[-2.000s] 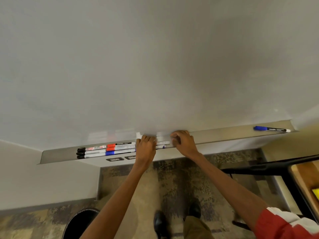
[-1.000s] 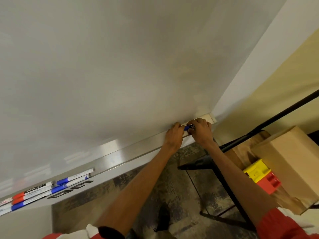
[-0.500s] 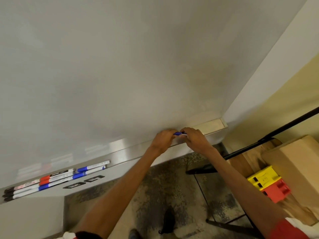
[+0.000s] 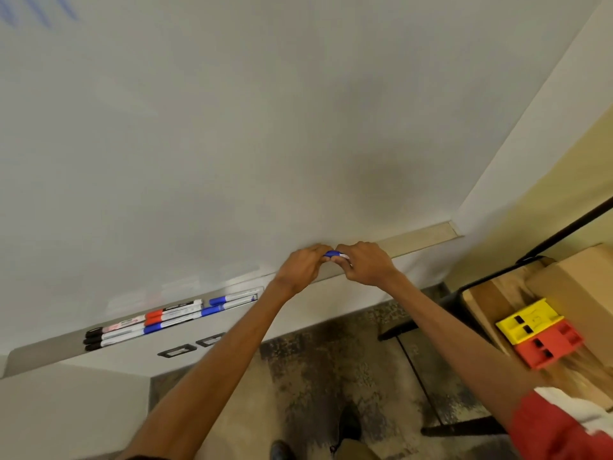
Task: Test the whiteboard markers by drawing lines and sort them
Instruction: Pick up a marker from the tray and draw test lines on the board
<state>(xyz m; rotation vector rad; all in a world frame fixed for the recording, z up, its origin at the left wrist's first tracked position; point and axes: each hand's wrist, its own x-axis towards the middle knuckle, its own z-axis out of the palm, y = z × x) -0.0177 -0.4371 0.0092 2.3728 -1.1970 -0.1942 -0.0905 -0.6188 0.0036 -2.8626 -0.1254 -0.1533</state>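
Observation:
A blue whiteboard marker [image 4: 334, 254] is held between both hands just above the metal marker tray [image 4: 421, 236]. My left hand [image 4: 303, 267] grips its blue cap end. My right hand [image 4: 365, 264] grips the white barrel. Most of the marker is hidden by the fingers. Several other markers [image 4: 159, 320], red, blue and black-capped, lie in a row on the left part of the tray. The whiteboard [image 4: 232, 127] fills the upper view, with faint blue lines [image 4: 36, 9] at its top left corner.
A cardboard box [image 4: 577, 287] with a yellow block [image 4: 527, 320] and a red block [image 4: 549, 345] sits on a wooden table at right. A black frame bar [image 4: 570, 227] runs diagonally at right. Patterned carpet and my shoes lie below.
Both hands left the markers at the tray's left part and went to the lone blue marker at the right end. They picked it up and carried it left along the tray.

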